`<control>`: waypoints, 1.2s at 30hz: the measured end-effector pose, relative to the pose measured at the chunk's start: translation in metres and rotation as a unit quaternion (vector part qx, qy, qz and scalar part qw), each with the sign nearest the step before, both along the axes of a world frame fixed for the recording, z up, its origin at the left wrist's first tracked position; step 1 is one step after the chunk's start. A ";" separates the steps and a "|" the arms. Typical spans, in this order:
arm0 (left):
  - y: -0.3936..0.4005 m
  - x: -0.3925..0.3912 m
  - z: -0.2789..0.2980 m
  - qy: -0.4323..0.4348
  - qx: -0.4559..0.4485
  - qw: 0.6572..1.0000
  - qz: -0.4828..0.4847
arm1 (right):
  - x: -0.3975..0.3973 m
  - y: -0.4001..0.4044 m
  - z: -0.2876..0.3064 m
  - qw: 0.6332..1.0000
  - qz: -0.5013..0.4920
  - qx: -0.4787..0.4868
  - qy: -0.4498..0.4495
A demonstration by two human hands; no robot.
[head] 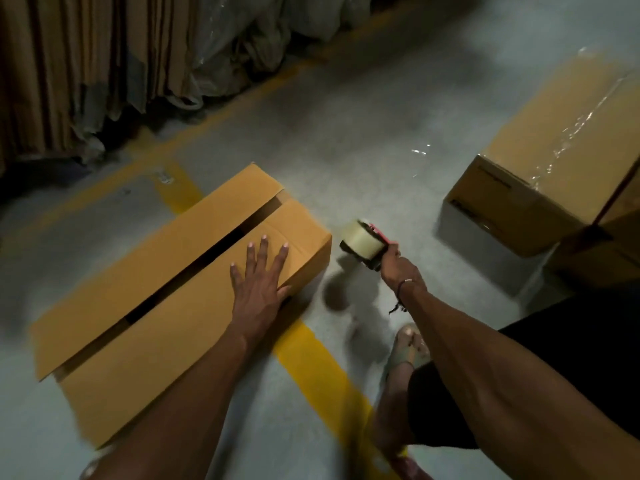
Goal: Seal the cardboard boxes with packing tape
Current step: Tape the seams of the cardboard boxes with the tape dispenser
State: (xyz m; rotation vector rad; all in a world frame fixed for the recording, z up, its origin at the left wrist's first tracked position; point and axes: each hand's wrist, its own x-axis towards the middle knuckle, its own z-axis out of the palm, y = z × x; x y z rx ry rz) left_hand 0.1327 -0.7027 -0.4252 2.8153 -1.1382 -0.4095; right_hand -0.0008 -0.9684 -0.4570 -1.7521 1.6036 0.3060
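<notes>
Box (173,289) lies on the floor (363,140), across a yellow line (322,375); its two top flaps are folded down with a dark gap between them, and I see no tape on it. My left hand (258,289) presses flat on the near flap, fingers spread. My right hand (398,268) is curled round the handle of the tape gun (363,242), held just beside the box's right end. A second box (554,161) stands well apart at right, with shiny tape along its top. It has dark print on the side, too blurred to read.
</notes>
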 end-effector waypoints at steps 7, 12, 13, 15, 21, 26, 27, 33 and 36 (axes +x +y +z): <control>0.013 -0.037 0.010 0.020 0.045 0.999 0.001 | 0.013 -0.034 0.073 0.995 0.002 -0.081 -0.059; 0.024 -0.067 0.018 0.044 0.069 0.997 -0.014 | 0.038 -0.032 0.124 0.986 0.079 -0.084 -0.117; 0.026 -0.070 0.020 0.054 0.068 0.996 -0.019 | 0.044 -0.025 0.135 0.983 0.102 -0.079 -0.131; 0.029 -0.069 0.031 0.078 0.051 0.995 -0.026 | 0.054 -0.003 0.159 0.973 0.142 -0.060 -0.172; 0.059 -0.039 0.111 0.130 -0.108 0.981 0.095 | 0.080 0.083 0.221 0.925 0.260 0.054 -0.273; 0.127 -0.009 0.203 0.314 -0.230 0.846 0.363 | 0.084 0.153 0.271 0.843 0.341 0.239 -0.341; 0.142 -0.009 0.217 0.359 -0.282 0.791 0.407 | 0.081 0.166 0.281 0.831 0.347 0.263 -0.347; 0.190 -0.019 0.255 0.487 -0.468 0.509 0.533 | 0.065 0.225 0.302 0.775 0.378 0.346 -0.368; 0.196 -0.025 0.256 0.552 -0.475 0.448 0.519 | 0.070 0.238 0.303 0.766 0.401 0.355 -0.355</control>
